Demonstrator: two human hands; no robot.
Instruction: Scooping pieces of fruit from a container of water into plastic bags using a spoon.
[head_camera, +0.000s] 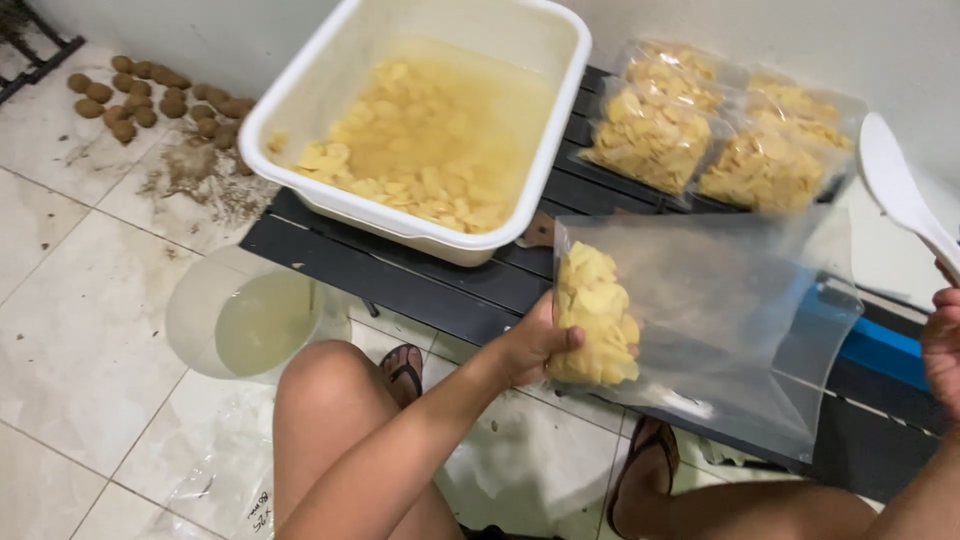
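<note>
Setting: pale tiled floor (70, 250), soiled with dirt patches, lying below a low black slatted bench (400, 275) set against a light wall. All positions below are referenced to the white tub (420, 120).

The white tub is sitting on the bench, tilted, holding cloudy water and pale yellow slices (420, 170) gathered toward its lower edge. Left of the tub, on the floor by the wall, a cluster of brown round tubers (150, 95) is lying. Below-left of the tub, a clear round container of cloudy liquid (250, 320) is standing on the tiles. Right of the tub, filled clear bags of yellow slices (720, 135) are resting on the bench.

Left hand (535, 345): fingers are closing around the lower corner of a clear plastic bag (740, 330), held below-right of the tub, over the bench edge. The bag's slices (597, 315) are bunching in that corner, directly against the gripping fingers; the rest of the bag is hanging empty, extending away from the tub.

Right hand (942, 345): at the frame edge, far right of the tub, gripping the handle of a white scoop (900, 190), its bowl pointing up and above the bag's far end.
</note>
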